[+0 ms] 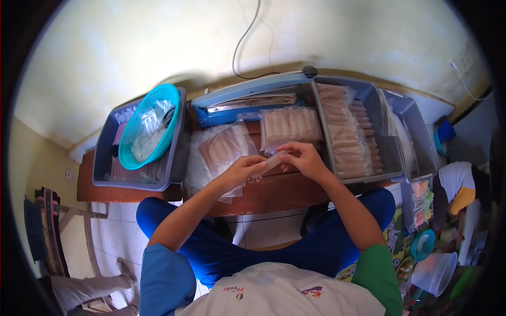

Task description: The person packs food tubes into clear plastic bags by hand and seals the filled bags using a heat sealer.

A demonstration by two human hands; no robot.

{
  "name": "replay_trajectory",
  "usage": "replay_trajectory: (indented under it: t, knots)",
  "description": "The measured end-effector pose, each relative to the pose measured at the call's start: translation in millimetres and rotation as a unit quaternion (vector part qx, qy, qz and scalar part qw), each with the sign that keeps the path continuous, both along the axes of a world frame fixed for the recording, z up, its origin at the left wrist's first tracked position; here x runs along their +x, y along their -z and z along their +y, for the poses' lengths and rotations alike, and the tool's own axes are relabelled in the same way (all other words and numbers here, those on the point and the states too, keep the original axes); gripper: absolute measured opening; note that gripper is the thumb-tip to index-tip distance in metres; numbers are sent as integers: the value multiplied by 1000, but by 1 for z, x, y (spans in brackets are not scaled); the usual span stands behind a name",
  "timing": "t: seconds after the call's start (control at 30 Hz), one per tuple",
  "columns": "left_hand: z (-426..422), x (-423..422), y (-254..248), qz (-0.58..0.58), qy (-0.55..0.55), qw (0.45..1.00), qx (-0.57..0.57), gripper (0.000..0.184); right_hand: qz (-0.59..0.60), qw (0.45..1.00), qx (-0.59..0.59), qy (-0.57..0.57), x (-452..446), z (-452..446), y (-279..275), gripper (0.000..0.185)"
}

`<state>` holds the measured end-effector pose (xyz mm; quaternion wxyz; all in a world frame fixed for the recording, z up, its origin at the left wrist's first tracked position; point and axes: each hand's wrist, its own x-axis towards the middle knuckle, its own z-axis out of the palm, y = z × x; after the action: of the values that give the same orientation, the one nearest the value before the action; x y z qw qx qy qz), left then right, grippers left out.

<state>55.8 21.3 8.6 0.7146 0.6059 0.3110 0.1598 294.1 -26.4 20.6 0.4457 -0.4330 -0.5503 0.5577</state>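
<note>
White printed shirt with blue and green sleeves (pixel 269 289) fills the foreground. Above the front of the brown wooden table (pixel 284 192), the left hand (pixel 246 169) and right hand (pixel 303 160) nearly meet, pinching one pale-brown slender piece (pixel 272 163) between them. Farther back on the table lies a clear plastic packet of brown cylinders (pixel 289 126); at the table's right, a grey plastic tub (pixel 390 151).

Bright centre; dark, curved edges

Glossy plastic packets (pixel 290 126), smooth wooden table (pixel 282 194) (faintly shiny), matt plastic bin (pixel 390 150).
</note>
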Motion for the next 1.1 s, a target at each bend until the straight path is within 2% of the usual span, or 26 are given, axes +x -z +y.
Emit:
replay_trajectory:
  t: [0.17, 0.23, 0.4, 0.57, 0.67, 0.73, 0.87, 0.93, 0.97, 1.03, 1.07, 1.1]
  knots:
    - [-1, -34, 13, -5, -6, 1000, -21, 35, 68, 993, -96, 0, -22, -8, 10, 24]
    - [-2, -37, 7, 47, -33, 998, 22, 34, 74, 992, -100, 15, -27, -11, 16, 23]
    - [-2, -43, 14, 26, -82, 996, 27, 30, 74, 989, -129, 26, -33, -10, 13, 21]
    - [-2, -45, 14, 59, -85, 991, 85, 30, 24, 997, -62, -29, -33, -8, 33, 29]
    - [1, -43, 18, 60, -84, 988, 118, 28, 27, 998, -58, -9, -31, -9, 29, 27]
    - [4, -40, 23, 27, -160, 982, 100, 24, 37, 997, -68, 13, -24, -9, 25, 26]
    - [9, -42, 27, -7, -223, 968, 116, 22, 31, 996, -37, 79, -12, -9, 16, 24]
    - [8, -43, 23, 93, -208, 922, 314, 25, 27, 994, -23, 107, -7, -10, 16, 23]
    - [6, -42, 24, 94, -207, 922, 313, 25, 27, 993, -23, 108, -6, -11, 18, 23]
    - [1, -39, 26, 101, -161, 887, 422, 28, 19, 993, -18, 113, -5, -13, 24, 22]
    - [-2, -38, 26, 101, -160, 887, 422, 28, 20, 993, -19, 113, -6, -14, 24, 22]
    - [-5, -36, 22, 148, -140, 855, 478, 33, 8, 994, -24, 110, -9, -16, 23, 22]
